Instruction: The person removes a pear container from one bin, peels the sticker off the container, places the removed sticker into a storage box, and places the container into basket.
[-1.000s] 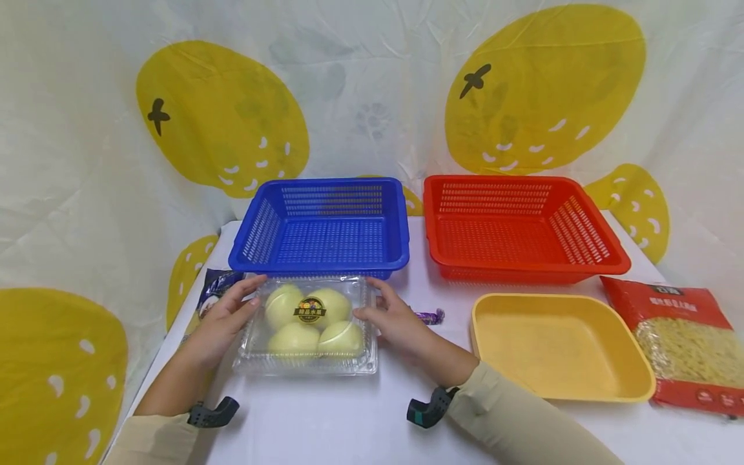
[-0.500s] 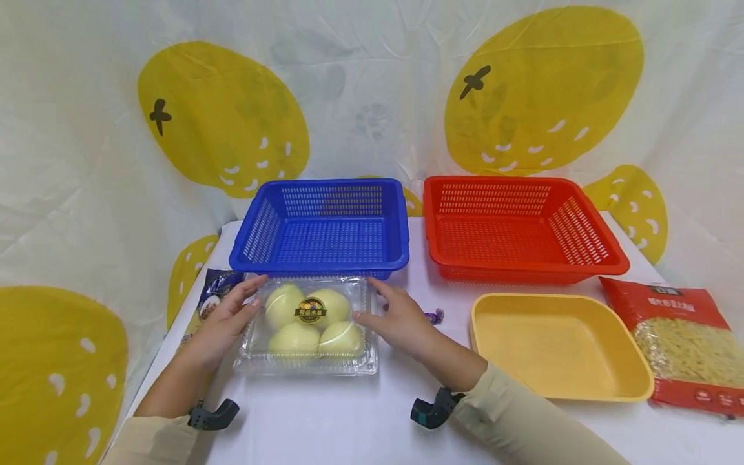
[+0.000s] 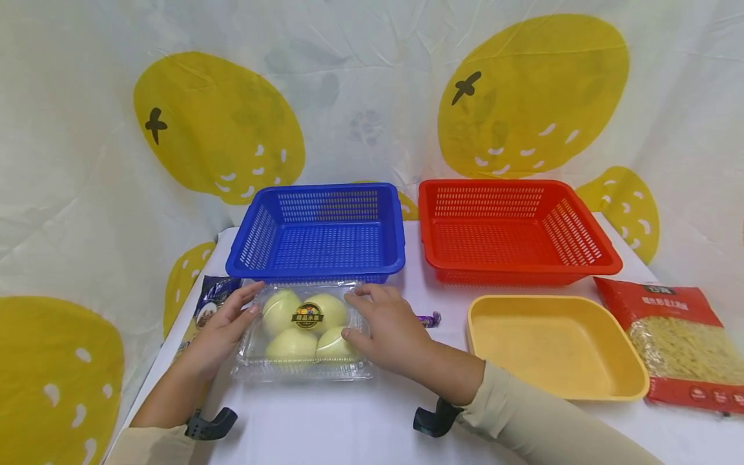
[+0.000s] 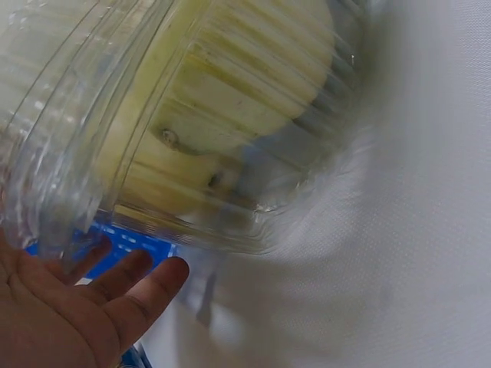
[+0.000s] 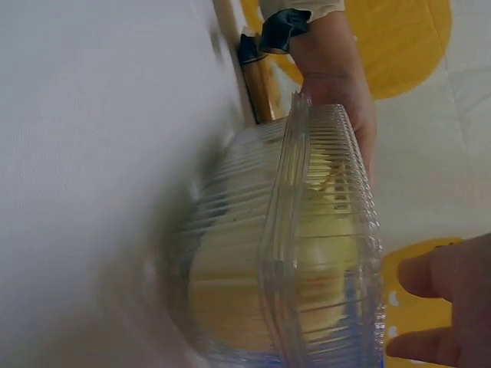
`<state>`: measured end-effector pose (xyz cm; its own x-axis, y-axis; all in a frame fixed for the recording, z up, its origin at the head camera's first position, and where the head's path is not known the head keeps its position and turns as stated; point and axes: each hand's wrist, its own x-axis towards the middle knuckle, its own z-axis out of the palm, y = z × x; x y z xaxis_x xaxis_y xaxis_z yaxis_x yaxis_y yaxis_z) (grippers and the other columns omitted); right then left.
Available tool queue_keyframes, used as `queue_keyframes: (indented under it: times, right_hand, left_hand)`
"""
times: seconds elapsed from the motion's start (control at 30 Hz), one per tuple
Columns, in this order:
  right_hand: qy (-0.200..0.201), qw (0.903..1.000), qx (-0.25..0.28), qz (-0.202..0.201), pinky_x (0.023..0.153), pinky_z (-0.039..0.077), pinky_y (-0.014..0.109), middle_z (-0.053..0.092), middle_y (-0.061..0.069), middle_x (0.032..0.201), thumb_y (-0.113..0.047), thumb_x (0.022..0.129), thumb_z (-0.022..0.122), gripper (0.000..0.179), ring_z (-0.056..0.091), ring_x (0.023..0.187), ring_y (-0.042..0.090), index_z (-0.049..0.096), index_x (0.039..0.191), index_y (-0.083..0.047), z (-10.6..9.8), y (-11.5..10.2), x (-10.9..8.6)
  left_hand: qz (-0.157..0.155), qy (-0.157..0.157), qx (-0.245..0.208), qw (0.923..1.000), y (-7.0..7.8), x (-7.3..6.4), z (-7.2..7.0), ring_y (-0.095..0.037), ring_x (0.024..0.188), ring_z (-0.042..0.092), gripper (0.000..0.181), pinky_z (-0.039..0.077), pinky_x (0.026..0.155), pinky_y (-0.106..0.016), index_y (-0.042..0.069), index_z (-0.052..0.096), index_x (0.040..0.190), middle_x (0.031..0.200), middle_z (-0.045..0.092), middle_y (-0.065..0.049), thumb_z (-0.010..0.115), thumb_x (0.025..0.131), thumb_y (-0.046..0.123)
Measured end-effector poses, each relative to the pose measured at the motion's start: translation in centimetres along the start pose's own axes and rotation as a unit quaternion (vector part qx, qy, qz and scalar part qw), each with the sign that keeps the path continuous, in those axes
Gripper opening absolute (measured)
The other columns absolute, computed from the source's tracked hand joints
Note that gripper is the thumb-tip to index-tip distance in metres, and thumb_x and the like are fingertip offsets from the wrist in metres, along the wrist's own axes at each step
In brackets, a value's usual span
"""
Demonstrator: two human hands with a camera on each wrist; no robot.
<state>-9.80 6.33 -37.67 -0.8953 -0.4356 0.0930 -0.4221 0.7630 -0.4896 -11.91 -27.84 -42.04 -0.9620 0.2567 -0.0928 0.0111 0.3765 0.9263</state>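
Note:
A clear plastic clamshell box (image 3: 299, 372) stands on the white table, with several pale yellow-green fruits (image 3: 292, 344) inside. Its lid bears a black and gold label (image 3: 307, 315). At the box's left side is my left hand (image 3: 214, 337), thumb and fingers spread along the edge. The left wrist view shows those fingers (image 4: 157, 287) extended by the box's corner. My right hand (image 3: 398, 326) is over the right edge of the lid with fingers and thumb apart. In the right wrist view, its fingertips (image 5: 422, 276) are beside the lid's top.
Behind the box sits a blue basket (image 3: 316, 272), with a red basket (image 3: 523, 266) to its right. A yellow tray (image 3: 558, 349) and a red pasta bag (image 3: 668, 297) lie at right. One purple-wrapped item (image 3: 430, 320) shows past my right hand; a dark blue packet (image 3: 215, 290) lies at left.
My right hand has moved from the box's right side up and left, over the lid. The left hand and the box have stayed in place, and the head view has shifted slightly.

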Motion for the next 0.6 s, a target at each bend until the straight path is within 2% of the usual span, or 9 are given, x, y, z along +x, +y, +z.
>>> queue_keyframes:
  times: [0.1, 0.27, 0.6]
  right_hand:
    - [-0.025, 0.9986, -0.037, -0.030, 0.113, 0.042, 0.055, 0.059, 0.007, 0.147, -0.044, 0.099, 0.074, 0.062, 0.048, 0.136, 0.033, 0.062, 0.152, -0.014, -0.3, -0.3, 0.3]
    - [-0.057, 0.9933, -0.080, -0.061, 0.108, 0.040, 0.052, 0.058, 0.008, 0.146, -0.047, 0.099, 0.070, 0.065, 0.048, 0.129, 0.030, 0.059, 0.154, -0.013, -0.5, -0.5, 1.0]
    - [-0.085, 0.9804, -0.136, -0.114, 0.107, 0.038, 0.052, 0.057, 0.008, 0.146, -0.048, 0.102, 0.062, 0.060, 0.046, 0.133, 0.030, 0.060, 0.154, -0.018, -0.9, -1.4, 2.0]
  left_hand:
    - [0.005, -0.001, -0.006, 1.0000, -0.1, -0.1, 0.0, -0.054, 0.159, 0.011, 0.057, 0.015, 0.118, -0.081, 0.014, 0.028, 0.169, 0.174, 0.017, -0.024, 0.045, 0.117, 0.030]
    - [-0.006, -0.001, -0.001, 1.0000, 0.1, -0.3, -0.1, -0.054, 0.159, 0.010, 0.057, 0.015, 0.117, -0.082, 0.017, 0.027, 0.169, 0.174, 0.016, -0.025, 0.045, 0.117, 0.032]
    - [-0.015, -0.001, -0.001, 0.9999, 0.4, 0.0, 0.2, -0.052, 0.159, 0.010, 0.059, 0.016, 0.119, -0.079, 0.016, 0.026, 0.170, 0.175, 0.016, -0.023, 0.045, 0.117, 0.034]
